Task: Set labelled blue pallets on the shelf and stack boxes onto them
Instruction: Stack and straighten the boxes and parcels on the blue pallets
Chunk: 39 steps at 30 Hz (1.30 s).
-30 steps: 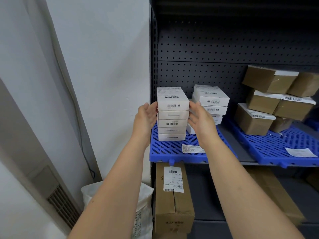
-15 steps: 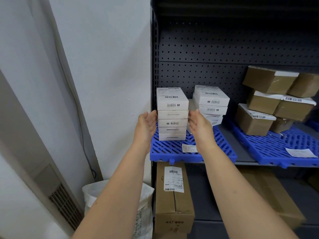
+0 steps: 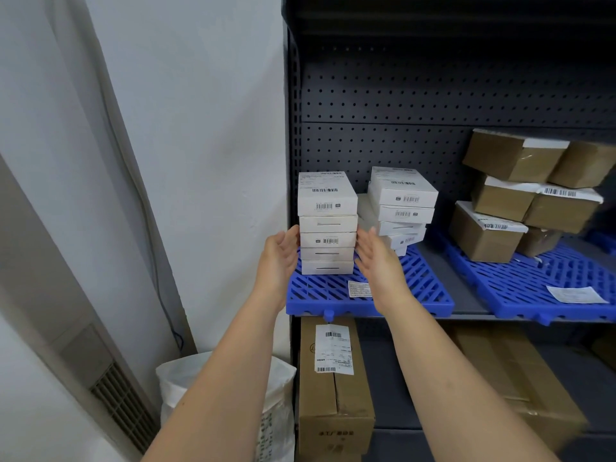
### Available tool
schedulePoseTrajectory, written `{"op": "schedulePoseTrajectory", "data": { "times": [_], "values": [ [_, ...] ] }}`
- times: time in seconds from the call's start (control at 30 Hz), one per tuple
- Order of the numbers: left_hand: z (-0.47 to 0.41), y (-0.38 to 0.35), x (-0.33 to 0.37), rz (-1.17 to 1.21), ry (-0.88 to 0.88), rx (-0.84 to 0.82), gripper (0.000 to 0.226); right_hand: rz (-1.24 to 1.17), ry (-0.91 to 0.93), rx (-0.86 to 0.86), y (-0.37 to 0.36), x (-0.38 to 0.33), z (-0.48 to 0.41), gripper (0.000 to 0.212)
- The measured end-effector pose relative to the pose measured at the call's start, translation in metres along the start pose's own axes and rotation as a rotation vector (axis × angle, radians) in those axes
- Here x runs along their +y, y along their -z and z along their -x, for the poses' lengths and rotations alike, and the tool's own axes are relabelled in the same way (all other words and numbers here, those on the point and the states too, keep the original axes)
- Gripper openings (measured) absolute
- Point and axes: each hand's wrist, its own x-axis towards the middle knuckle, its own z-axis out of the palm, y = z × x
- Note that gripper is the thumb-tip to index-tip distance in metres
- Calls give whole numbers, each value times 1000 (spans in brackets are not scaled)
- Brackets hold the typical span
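The stack of five white boxes [image 3: 327, 225] stood at the front left of a blue pallet [image 3: 320, 295] on the shelf [image 3: 466, 295], a paper label [image 3: 359, 289] lying on the grid beside it. The left hand [image 3: 280, 258] and right hand [image 3: 376, 261] flanked its lower half, fingers [image 3: 291, 236] straight and slightly apart, clamped on nothing. Squaring it well probably called for light, even pressure from both palms: the smooth, crisp-edged cartons looked liable to slide, and the slatted plastic offered uneven footing
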Motion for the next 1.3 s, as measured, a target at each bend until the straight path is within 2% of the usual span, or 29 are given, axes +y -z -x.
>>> {"op": "schedulePoseTrajectory", "data": {
  "times": [0.3,0.57,0.7,0.83,1.07,1.17,1.23,1.3],
  "values": [
    [-10,6,-4,3,11,43,51,57,-61,6,-2,5,-4,33],
    [0,5,-17,41,21,16,48,-50,-45,0,-1,15,-1,28],
    [-1,8,-17,36,38,17,48,-41,-62,23,2,15,-2,36],
    [-4,10,-19,22,67,18,50,-49,-88,21,3,13,-3,53],
    [-16,8,-15,23,97,47,50,-87,-117,20,4,11,-12,55],
    [-6,1,0,-81,3,164,41,-9,-47,68,9,4,-13,45],
    [-6,-3,18,-125,-156,278,32,61,49,138,16,-7,-17,34],
    [-10,-10,42,-125,-287,313,28,98,134,153,22,-26,-23,18]
  ]
}}
